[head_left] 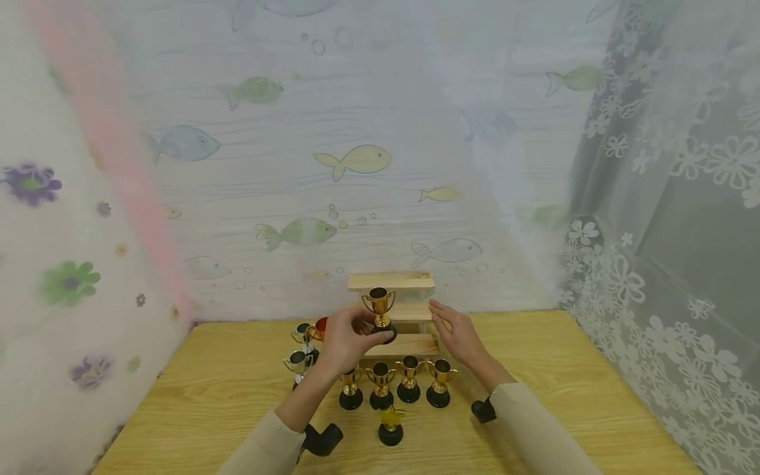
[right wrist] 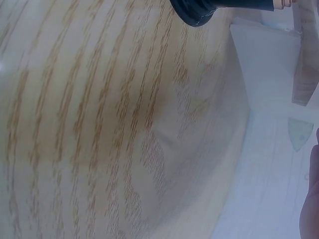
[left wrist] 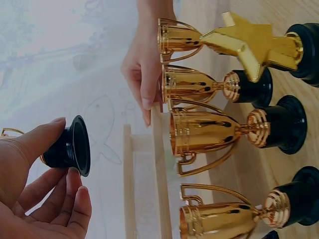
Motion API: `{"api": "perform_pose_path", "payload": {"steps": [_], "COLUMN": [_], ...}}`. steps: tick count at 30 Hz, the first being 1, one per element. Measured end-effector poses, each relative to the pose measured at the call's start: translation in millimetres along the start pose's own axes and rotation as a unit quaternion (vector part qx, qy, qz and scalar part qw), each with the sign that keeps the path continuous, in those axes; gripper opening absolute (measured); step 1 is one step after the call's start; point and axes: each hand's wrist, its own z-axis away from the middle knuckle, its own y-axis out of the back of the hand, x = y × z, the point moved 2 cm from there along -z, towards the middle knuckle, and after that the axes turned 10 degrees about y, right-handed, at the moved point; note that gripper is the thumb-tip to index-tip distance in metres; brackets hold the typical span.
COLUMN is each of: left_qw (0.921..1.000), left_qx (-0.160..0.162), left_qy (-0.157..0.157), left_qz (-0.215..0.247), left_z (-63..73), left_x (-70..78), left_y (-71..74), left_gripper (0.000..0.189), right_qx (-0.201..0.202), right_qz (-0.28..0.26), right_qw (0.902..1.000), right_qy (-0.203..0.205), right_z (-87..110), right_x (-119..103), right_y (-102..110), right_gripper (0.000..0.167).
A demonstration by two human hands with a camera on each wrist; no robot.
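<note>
A gold trophy cup with two handles is held up in front of the wooden shelf stand. My left hand pinches the cup's black base between thumb and fingers. At the stand's right end, my right hand touches the middle board with fairly straight fingers. Several gold cups stand in a row on the table in front of the stand. Nearer to me is a gold star trophy. Only the edge of the right hand shows in the right wrist view.
Silver cups and a red-lined cup stand left of the stand, partly behind the left hand. The wood-grain table meets a fish-patterned wall covering at the back. A flowered lace curtain hangs along the right side.
</note>
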Motion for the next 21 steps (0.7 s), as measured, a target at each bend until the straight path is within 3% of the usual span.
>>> {"api": "perform_pose_path", "payload": {"steps": [11,21], "left_qw": [0.9992,0.9992], "left_qx": [-0.005,0.001], "left_qy": [0.036,0.036], "left_qz": [-0.016,-0.014], "left_z": [13.3,23.8], "left_x": [-12.0,-22.8], "left_y": [5.9,8.7], "left_gripper": [0.033,0.03], "right_qx": [0.005,0.012], "right_qz": [-0.001,0.002], "right_qw": [1.0,0.9999], "right_qy": [0.003,0.009], "right_z": [0.1,-0.4], "right_x": [0.5,1.5], "right_y": [0.2,-1.1], "right_gripper": [0.038,0.037]}}
